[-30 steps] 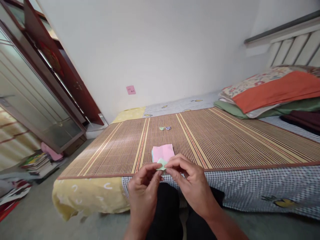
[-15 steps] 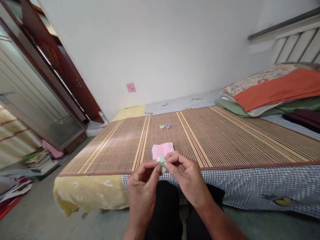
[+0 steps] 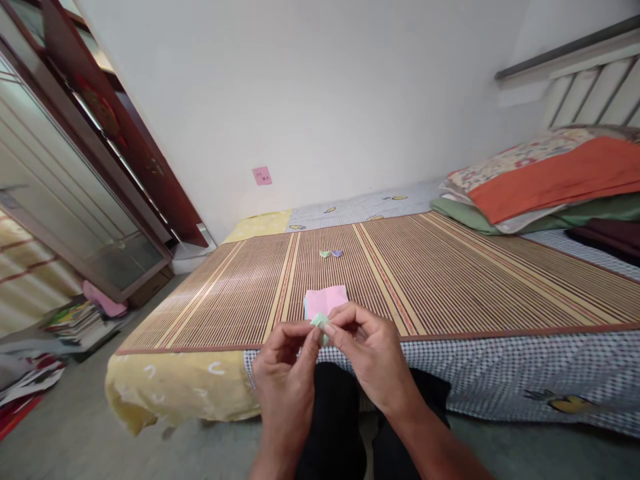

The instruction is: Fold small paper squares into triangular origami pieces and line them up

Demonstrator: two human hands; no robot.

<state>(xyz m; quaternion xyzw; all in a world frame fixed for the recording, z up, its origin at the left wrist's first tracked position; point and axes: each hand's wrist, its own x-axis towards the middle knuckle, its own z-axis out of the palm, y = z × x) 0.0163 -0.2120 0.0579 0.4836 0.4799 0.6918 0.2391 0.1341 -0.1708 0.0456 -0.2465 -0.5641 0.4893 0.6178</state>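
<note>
A small light green folded paper (image 3: 319,320) is held up over the front edge of the bed, pinched from both sides. My left hand (image 3: 287,363) grips its left side between thumb and fingers. On its right side, the thumb and index finger of my right hand (image 3: 370,350) press against it. Fingertips hide part of its folds. Just behind the hands lies a pink sheet of paper (image 3: 327,298) with a crease down its middle and a bluish edge showing beneath. Farther back sit a small green folded paper (image 3: 325,253) and a purple folded paper (image 3: 337,253), side by side.
A striped bamboo mat (image 3: 240,293) covers the bed. Pillows and folded bedding (image 3: 555,173) are stacked at the right. A pink note (image 3: 262,176) sticks to the white wall. Books (image 3: 75,320) are piled at the left, near the glazed door (image 3: 75,167).
The top of the green paper has changed from a pointed tip to a lower, blunter shape between my fingers. Both hands keep their pinch and have barely shifted.
</note>
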